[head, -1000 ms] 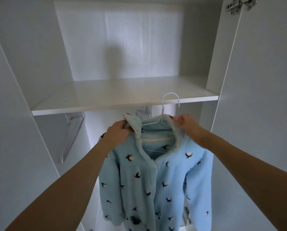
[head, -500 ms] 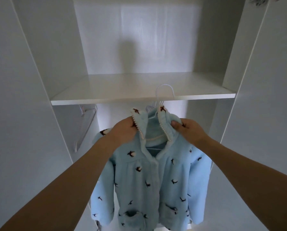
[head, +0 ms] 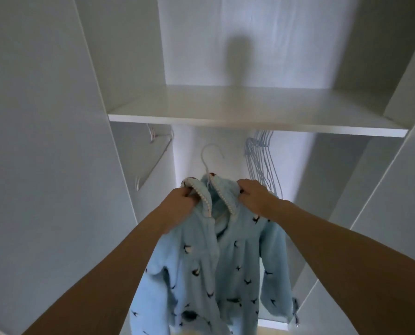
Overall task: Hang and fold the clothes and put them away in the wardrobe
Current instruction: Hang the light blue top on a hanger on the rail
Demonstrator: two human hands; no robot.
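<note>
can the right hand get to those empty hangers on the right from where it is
Probably yes. The right hand grips the coat collar just below and in front of the empty hangers, with nothing between them. It would have to let go of the collar first, leaving the left hand holding it.

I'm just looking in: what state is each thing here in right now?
Blue jacket: on a hanger, held up by both shoulders.
White hanger: inside the jacket, hook free, not on any rail.
Left hand: grips the collar.
Right hand: grips the other shoulder.
Spare hangers: hanging bare under the shelf.
Shelf: nothing visible on it.
</note>
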